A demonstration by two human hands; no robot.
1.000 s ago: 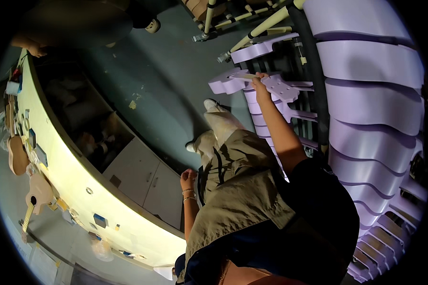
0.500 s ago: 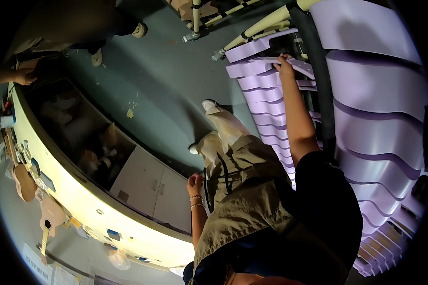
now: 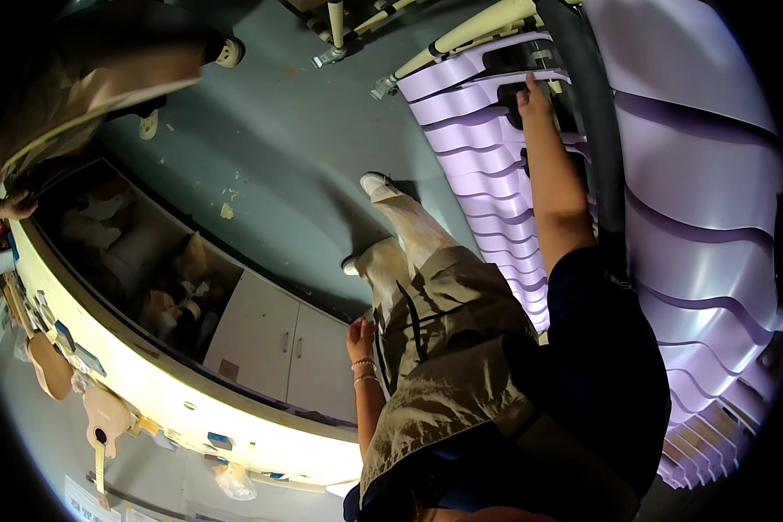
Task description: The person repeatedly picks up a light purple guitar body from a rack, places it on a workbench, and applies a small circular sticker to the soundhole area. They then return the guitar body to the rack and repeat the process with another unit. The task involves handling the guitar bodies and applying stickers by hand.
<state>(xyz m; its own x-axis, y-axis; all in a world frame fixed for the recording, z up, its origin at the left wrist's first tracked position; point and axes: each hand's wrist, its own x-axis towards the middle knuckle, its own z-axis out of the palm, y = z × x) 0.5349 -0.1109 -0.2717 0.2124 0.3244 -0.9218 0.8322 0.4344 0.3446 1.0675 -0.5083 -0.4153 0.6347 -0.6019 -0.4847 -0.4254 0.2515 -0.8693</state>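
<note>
My right hand [image 3: 531, 94] reaches forward to the top of a stack of purple wavy moulded panels [image 3: 487, 165] held in a rack. Its fingers lie on the edge of the uppermost panel [image 3: 483, 65], at a dark gap; whether they grip it is hidden. My left hand [image 3: 359, 335] hangs beside my thigh, holding nothing, fingers loosely apart, with bracelets at the wrist. My khaki trousers and pale shoes [image 3: 376, 184] stand on the grey-green floor [image 3: 287, 148].
More large purple panels [image 3: 696, 252] fill the right side. A cream tube frame [image 3: 461, 35] and a caster wheel [image 3: 229, 52] stand ahead. To the left runs a cream-edged workbench [image 3: 148, 383] with white cabinet doors [image 3: 274, 335] and cluttered shelves; another person's hand [image 3: 9, 206] is at its far end.
My right hand has moved from holding a loose purple piece out in front to resting on the top of the panel stack. My view has closed in on the rack. The left hand stays at my side.
</note>
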